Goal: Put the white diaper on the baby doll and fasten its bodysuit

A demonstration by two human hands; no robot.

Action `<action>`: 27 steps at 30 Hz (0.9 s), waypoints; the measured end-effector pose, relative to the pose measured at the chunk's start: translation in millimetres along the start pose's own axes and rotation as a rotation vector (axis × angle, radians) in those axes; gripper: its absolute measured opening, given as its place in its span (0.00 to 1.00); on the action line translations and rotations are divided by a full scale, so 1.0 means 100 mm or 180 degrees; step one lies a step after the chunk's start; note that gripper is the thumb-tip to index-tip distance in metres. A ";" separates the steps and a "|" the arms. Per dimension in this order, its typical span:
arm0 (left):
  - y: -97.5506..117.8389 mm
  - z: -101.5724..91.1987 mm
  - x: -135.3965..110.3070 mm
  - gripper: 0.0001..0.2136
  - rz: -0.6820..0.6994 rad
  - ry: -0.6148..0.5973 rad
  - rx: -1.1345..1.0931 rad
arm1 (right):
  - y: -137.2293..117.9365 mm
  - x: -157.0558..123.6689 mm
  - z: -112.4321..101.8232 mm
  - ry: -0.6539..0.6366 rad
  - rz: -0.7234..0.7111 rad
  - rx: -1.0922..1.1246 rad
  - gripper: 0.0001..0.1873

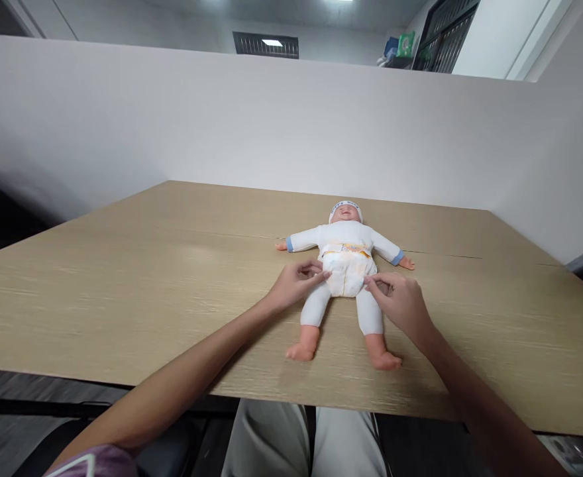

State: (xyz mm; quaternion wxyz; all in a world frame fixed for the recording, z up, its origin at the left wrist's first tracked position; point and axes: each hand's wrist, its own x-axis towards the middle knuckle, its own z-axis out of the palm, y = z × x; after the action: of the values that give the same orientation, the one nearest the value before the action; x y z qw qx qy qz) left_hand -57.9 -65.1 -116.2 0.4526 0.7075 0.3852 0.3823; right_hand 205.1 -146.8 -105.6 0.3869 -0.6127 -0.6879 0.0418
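A baby doll point(347, 240) in a white suit with blue cuffs and a white cap lies on its back on the wooden table point(137, 291), head away from me. It wears a white diaper point(348, 270). My left hand point(296, 283) pinches the diaper's left side at the doll's hip, fingers closed. My right hand point(399, 301) pinches the diaper's right side at the other hip, fingers closed too. The doll's arms are spread and its bare feet point toward me.
A white partition wall point(172, 126) stands behind the table. The table's front edge runs just above my lap, where my light trousers point(301, 440) show. A dark gap lies off the left edge.
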 end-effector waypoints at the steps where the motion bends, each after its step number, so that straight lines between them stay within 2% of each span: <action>1: -0.03 -0.02 0.00 0.20 0.0154 0.0095 0.0184 | 0.05 0.01 0.00 0.0133 -0.0038 -0.0052 0.21; 4: -0.18 -0.09 0.08 0.19 0.0582 0.0630 0.0867 | 0.31 0.09 0.04 0.0518 -0.0234 -0.0236 0.19; 7: -0.37 -0.17 0.32 0.16 0.0889 0.1136 0.1939 | 0.68 0.31 0.13 0.0733 -0.0467 -0.0764 0.21; 9: -0.47 -0.22 0.56 0.21 0.0833 0.1113 0.2616 | 0.92 0.49 0.23 0.0713 -0.0482 -0.1158 0.28; 11: -0.54 -0.28 0.79 0.27 0.0624 0.0922 0.3024 | 1.12 0.66 0.33 0.0596 -0.0436 -0.1313 0.33; 15: -0.64 -0.34 1.05 0.25 0.0373 0.0610 0.3181 | 1.37 0.82 0.46 0.0168 -0.0338 -0.1072 0.31; 19: -0.64 -0.36 1.04 0.25 0.0246 0.0504 0.3187 | 1.42 0.78 0.46 0.0062 -0.0345 -0.0973 0.31; 22: -0.55 -0.36 1.01 0.25 0.0089 0.0467 0.3163 | 1.32 0.77 0.43 0.0107 -0.0228 -0.0917 0.30; 24: -0.45 -0.33 1.02 0.24 -0.0057 0.0487 0.3108 | 1.19 0.79 0.42 0.0069 0.0068 -0.0773 0.27; 27: -0.26 -0.26 1.02 0.22 -0.0330 0.0589 0.2925 | 0.96 0.84 0.41 -0.0039 0.0852 -0.0447 0.21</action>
State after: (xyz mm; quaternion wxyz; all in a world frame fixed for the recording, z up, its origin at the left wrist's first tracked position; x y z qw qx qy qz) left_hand -44.5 42.2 -113.0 0.0748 0.7774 0.5880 0.2105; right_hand 263.4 -33.1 -144.7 0.3299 -0.7242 -0.6036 0.0485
